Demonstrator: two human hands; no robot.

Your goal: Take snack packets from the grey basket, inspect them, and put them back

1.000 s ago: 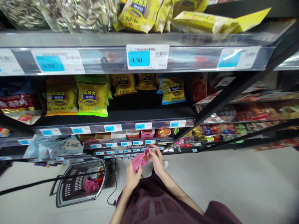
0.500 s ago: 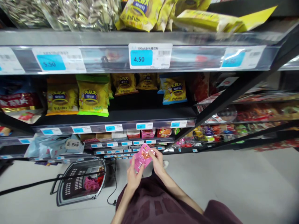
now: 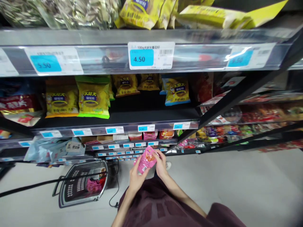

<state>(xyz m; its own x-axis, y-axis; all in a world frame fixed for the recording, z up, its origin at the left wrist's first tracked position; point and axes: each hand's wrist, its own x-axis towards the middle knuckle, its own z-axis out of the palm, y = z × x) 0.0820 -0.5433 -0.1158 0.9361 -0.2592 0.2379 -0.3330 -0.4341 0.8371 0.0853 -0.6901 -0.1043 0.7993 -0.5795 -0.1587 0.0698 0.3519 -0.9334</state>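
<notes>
A small pink snack packet (image 3: 146, 160) is held low in front of me with its printed face up. My left hand (image 3: 135, 179) grips its lower left edge with fingers curled round it. My right hand (image 3: 161, 164) pinches its right side. Both hands hover above the grey floor, just in front of the lowest shelf rows. Maroon sleeves and clothing fill the bottom of the view.
A dark shopping basket (image 3: 81, 186) with pink and red items stands on the floor at lower left. Store shelves (image 3: 113, 117) hold yellow seed bags (image 3: 93, 98), with blue price tags (image 3: 141, 57) along the edges. Open grey floor lies to the right.
The pink packet has been turned from edge-on to face-up between both hands, and it sits slightly higher. The hands stay in the same spot.
</notes>
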